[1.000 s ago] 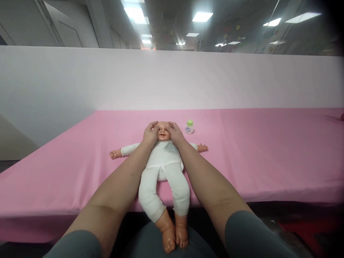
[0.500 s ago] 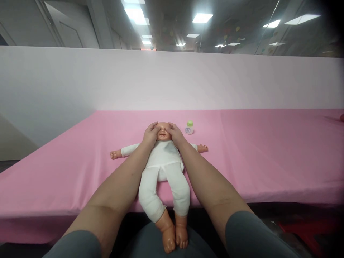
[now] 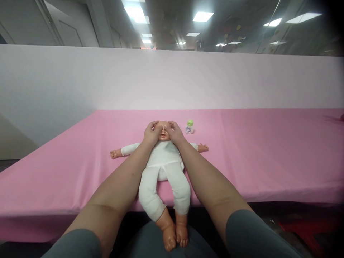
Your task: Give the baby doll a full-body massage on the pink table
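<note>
A baby doll (image 3: 164,154) in a white suit lies on its back, head away from me and feet toward me. My left hand (image 3: 152,133) cups one side of its head, the thumb pressed to the face beside the nose. On the other side my right hand (image 3: 175,133) cups the head in the same way, its thumb across the eye area. The thumbs cover the doll's eyes; its mouth shows below them. Both of the doll's arms stretch out sideways. Its bare feet hang past the table edge, over my lap.
A small clear jar (image 3: 189,127) with a green lid stands right of the doll's head. The pink-covered table (image 3: 258,154) reaches to a low white wall (image 3: 215,80). Glass, with ceiling lights showing, rises above the wall. Something red (image 3: 309,229) is at the lower right.
Both thumbs have slid inward over the doll's face, toward the nose, and now cover its eyes. The doll's body and the jar stay in place.
</note>
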The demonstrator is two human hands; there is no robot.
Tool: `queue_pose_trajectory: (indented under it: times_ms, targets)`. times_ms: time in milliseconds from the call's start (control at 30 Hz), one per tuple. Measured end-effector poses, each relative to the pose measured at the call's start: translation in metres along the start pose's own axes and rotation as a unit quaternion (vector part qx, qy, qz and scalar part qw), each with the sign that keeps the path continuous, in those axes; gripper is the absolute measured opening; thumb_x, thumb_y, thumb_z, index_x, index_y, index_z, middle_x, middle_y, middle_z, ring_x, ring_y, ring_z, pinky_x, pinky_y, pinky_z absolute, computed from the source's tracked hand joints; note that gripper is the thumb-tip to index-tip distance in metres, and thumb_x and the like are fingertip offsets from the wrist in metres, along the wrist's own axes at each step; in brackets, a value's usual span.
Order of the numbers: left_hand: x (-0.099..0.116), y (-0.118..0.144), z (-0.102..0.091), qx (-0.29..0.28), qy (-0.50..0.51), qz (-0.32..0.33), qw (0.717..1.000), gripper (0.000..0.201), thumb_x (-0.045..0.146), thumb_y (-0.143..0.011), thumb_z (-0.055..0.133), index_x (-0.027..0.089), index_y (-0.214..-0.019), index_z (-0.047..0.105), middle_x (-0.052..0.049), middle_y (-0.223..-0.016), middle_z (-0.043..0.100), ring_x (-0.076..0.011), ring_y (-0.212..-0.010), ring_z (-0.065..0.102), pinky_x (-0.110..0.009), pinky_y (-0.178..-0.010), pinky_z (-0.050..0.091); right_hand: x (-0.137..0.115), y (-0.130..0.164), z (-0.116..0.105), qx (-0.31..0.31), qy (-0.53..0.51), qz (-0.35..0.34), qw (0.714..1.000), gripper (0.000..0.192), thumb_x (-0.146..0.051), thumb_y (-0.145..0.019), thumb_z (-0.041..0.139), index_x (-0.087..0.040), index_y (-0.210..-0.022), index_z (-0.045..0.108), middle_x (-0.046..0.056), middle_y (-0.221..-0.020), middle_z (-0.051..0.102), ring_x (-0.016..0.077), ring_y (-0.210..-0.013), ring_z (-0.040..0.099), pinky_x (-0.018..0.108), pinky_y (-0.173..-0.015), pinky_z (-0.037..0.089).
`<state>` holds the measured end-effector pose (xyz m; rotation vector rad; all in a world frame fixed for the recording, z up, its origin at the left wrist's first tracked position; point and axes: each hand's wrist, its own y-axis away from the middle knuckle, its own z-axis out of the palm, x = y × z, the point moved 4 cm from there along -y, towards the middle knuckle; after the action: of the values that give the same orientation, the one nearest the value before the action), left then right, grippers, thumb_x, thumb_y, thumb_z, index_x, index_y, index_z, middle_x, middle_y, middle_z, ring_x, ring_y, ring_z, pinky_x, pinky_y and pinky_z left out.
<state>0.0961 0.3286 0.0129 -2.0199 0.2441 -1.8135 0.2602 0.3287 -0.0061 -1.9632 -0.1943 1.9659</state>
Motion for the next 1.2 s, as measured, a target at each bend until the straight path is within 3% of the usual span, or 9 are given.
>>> queue_pose_trajectory:
  times_ms: [167, 300, 433, 567, 833, 1033, 1200]
  targets:
    - [-0.010, -0.005, 0.003, 0.010, 0.081, -0.057, 0.995, 0.037, 0.034, -0.083, 0.067, 0.021, -0.117, 0.073, -0.009, -0.118, 0.074, -0.0241, -0.111, 0.068, -0.041, -0.104, 0.053, 0.012, -0.008, 0.005, -0.009, -0.090, 0.031, 0.995, 0.051, -0.052, -0.083, 0.071, -0.025, -0.125, 0.065, 0.007, -0.131, 0.069, 0.0250, -0.123, 0.064, 0.044, -0.112, 0.048]
    - [-0.017, -0.007, 0.007, -0.001, 0.154, -0.129, 0.980, 0.041, 0.025, -0.081, 0.063, 0.020, -0.121, 0.072, -0.009, -0.113, 0.075, -0.0231, -0.102, 0.071, -0.042, -0.098, 0.057, 0.013, -0.009, 0.007, -0.028, -0.146, 0.072, 0.986, 0.048, -0.044, -0.082, 0.071, -0.025, -0.126, 0.067, 0.007, -0.137, 0.068, 0.0253, -0.127, 0.063, 0.044, -0.113, 0.050]
    - [-0.016, -0.006, 0.008, -0.002, 0.189, -0.154, 0.970, 0.046, 0.022, -0.078, 0.063, 0.019, -0.124, 0.070, -0.010, -0.115, 0.075, -0.0228, -0.098, 0.072, -0.043, -0.098, 0.058, 0.013, -0.007, 0.007, -0.041, -0.190, 0.115, 0.974, 0.054, -0.035, -0.078, 0.071, -0.027, -0.131, 0.065, 0.005, -0.145, 0.064, 0.0265, -0.129, 0.063, 0.046, -0.111, 0.052]
    - [-0.012, -0.004, 0.007, -0.004, 0.174, -0.143, 0.974, 0.046, 0.028, -0.077, 0.066, 0.020, -0.122, 0.071, -0.010, -0.118, 0.074, -0.0246, -0.105, 0.071, -0.044, -0.100, 0.057, 0.012, -0.005, 0.007, -0.049, -0.200, 0.118, 0.971, 0.060, -0.032, -0.074, 0.073, -0.026, -0.134, 0.064, 0.006, -0.148, 0.062, 0.0280, -0.128, 0.064, 0.047, -0.111, 0.052]
    - [0.006, 0.006, 0.000, -0.020, 0.061, -0.036, 0.997, 0.056, 0.032, -0.069, 0.077, 0.021, -0.123, 0.070, -0.009, -0.124, 0.069, -0.0299, -0.115, 0.066, -0.042, -0.099, 0.054, -0.003, 0.004, 0.001, -0.032, -0.054, 0.022, 0.998, 0.070, -0.050, -0.072, 0.084, -0.027, -0.134, 0.061, 0.007, -0.143, 0.061, 0.0279, -0.131, 0.058, 0.043, -0.113, 0.048]
    - [0.002, 0.002, 0.000, -0.011, 0.020, -0.002, 1.000, 0.051, 0.036, -0.074, 0.079, 0.021, -0.122, 0.071, -0.009, -0.125, 0.070, -0.0280, -0.111, 0.067, -0.041, -0.099, 0.053, -0.004, 0.002, -0.001, -0.005, -0.009, -0.001, 1.000, 0.064, -0.054, -0.074, 0.083, -0.026, -0.129, 0.062, 0.008, -0.138, 0.064, 0.0270, -0.131, 0.057, 0.043, -0.115, 0.045]
    - [-0.003, -0.003, 0.001, 0.005, 0.035, -0.015, 0.999, 0.041, 0.036, -0.080, 0.071, 0.021, -0.118, 0.073, -0.009, -0.120, 0.072, -0.0261, -0.113, 0.066, -0.041, -0.104, 0.051, 0.008, -0.006, 0.001, -0.004, -0.048, 0.007, 0.999, 0.052, -0.054, -0.082, 0.074, -0.027, -0.125, 0.064, 0.006, -0.130, 0.068, 0.0243, -0.126, 0.060, 0.044, -0.115, 0.045]
